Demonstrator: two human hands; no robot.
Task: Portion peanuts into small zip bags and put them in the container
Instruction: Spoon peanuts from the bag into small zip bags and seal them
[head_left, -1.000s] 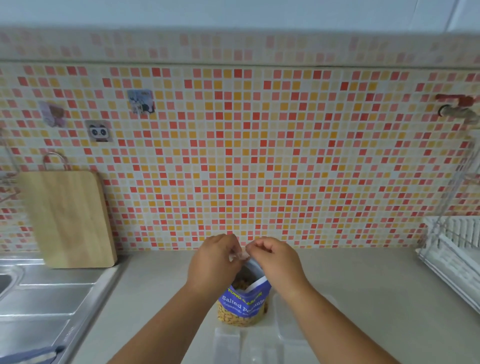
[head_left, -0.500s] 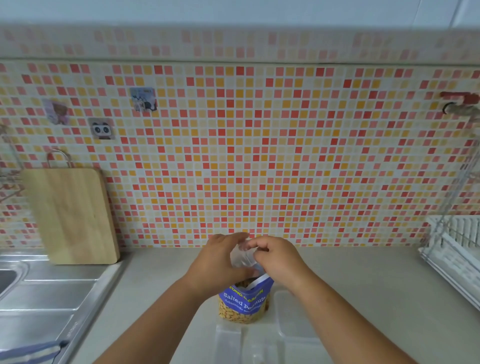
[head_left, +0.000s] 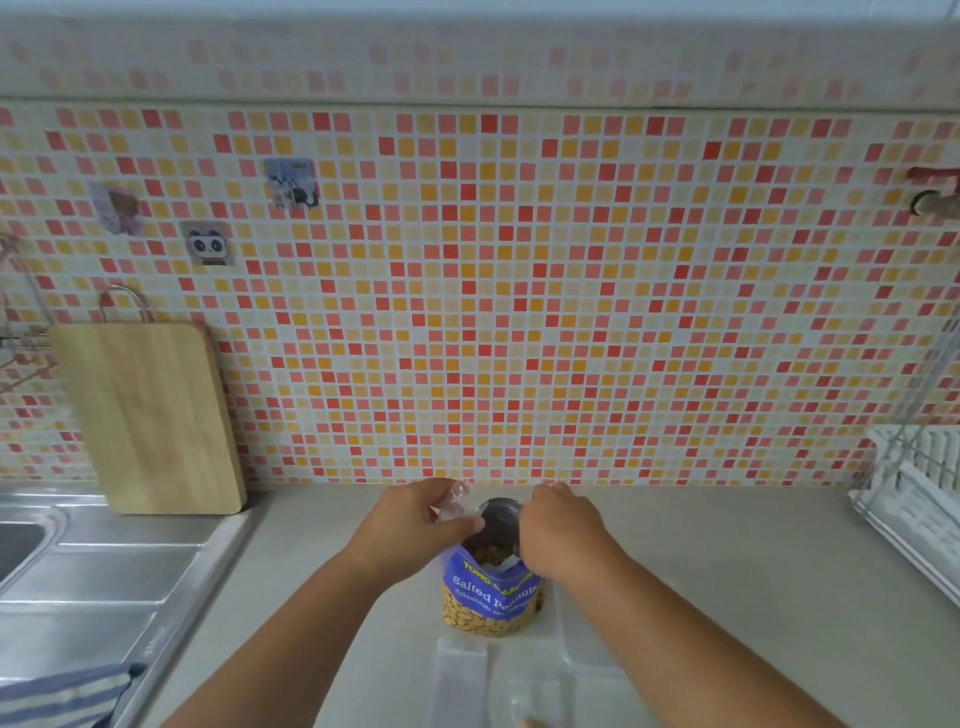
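Filling step, early. Left hand (head_left: 415, 525) pinched small zip bag (head_left: 453, 506) over open peanut pouch (head_left: 491, 597). Right hand (head_left: 561, 530) curled at pouch mouth, grip unclear. Next probably: move peanuts into zip bag.

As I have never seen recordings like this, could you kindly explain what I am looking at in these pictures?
There is no machine here: a person works with two bare hands. One camera worn on their head looks forward and down, so the arms enter from below. The left hand pinches a small clear bag. The right hand curls at the open mouth of the peanut bag, which stands on the counter; whether it holds anything is hidden. Nearer the camera lies a clear plastic container. At left a cutting board leans on the tiled wall beside a sink; a dish rack sits at right.
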